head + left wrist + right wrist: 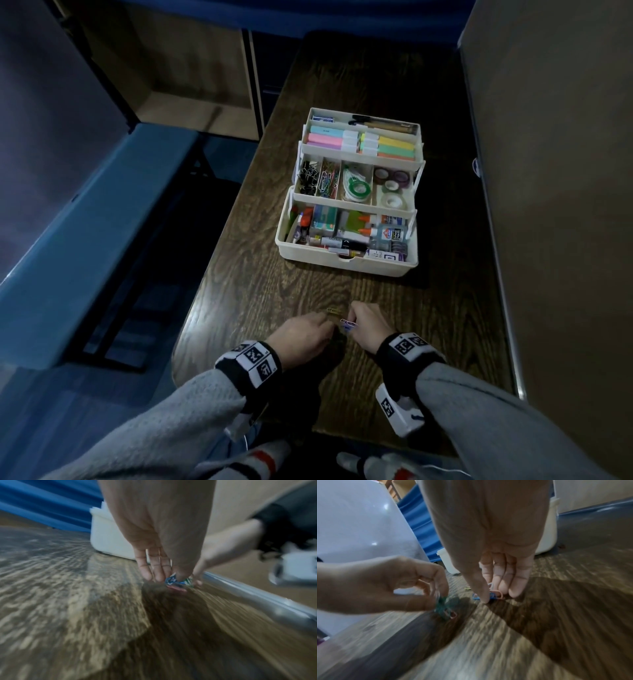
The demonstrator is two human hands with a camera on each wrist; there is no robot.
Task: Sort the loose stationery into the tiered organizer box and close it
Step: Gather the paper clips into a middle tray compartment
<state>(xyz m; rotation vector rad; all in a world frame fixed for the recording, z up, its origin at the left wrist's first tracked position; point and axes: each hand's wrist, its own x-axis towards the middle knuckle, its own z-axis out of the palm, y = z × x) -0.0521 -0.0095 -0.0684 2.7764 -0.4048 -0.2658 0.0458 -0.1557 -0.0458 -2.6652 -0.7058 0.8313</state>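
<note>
Both hands work low on the desk [246, 274]: left hand [373, 586] pinches teal clips [442, 607], right hand [491, 547] pinches blue and pink clips [495, 595]; only the head view shows the organizer [346, 262] open beyond, a yellow clip [333, 311] loose.

Both wrist views are smeared with motion blur, so the wood grain of the table [68, 601] runs into streaks. In my left grip [154, 534] the paper clips [178, 580] are a knot of blue, green and pink; I cannot count them. My left thumb covers most of that bunch. From the head view my left hand hides what it pinches altogether. Under my right grip [496, 547] the blue and pink clips [494, 595] are half covered by my thumb and fingers [517, 582], and their number is unclear. The organizer box [547, 527] is mostly hidden behind my right hand. Labels inside its bottom tier [349, 240] are too small to read.
</note>
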